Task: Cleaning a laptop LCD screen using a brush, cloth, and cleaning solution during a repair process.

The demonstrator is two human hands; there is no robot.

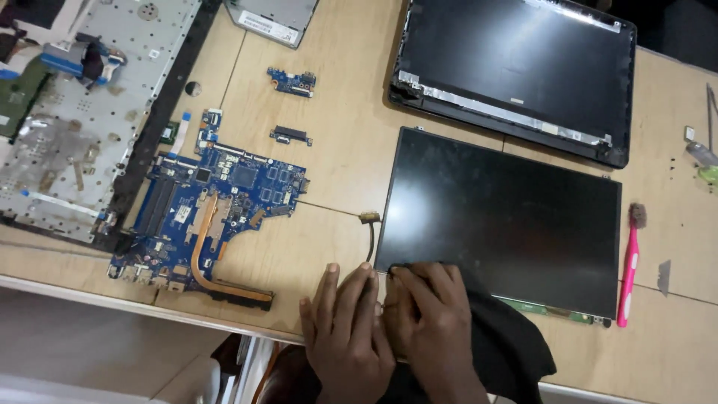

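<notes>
Dim warm light, soft shadows, slight blur

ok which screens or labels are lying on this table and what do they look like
Bare display panel: front right, dark rectangle, both hands at its near left corner.
Lid shell with foil strip: back right, black frame.
White label on the motherboard: left, small rectangle on blue.
Label on the silver drive: top edge, white strip.

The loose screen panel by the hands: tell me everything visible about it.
The screen panel is a thin, dark, glossy rectangle lying flat on the wooden table, turned slightly from the table edge, with faint smudges on its face. A narrow green circuit strip runs along its near edge. A thin cable loops from its left side. A black cloth overlaps its near left corner, where the left hand and right hand rest. A pink toothbrush lies just right of it.
</notes>
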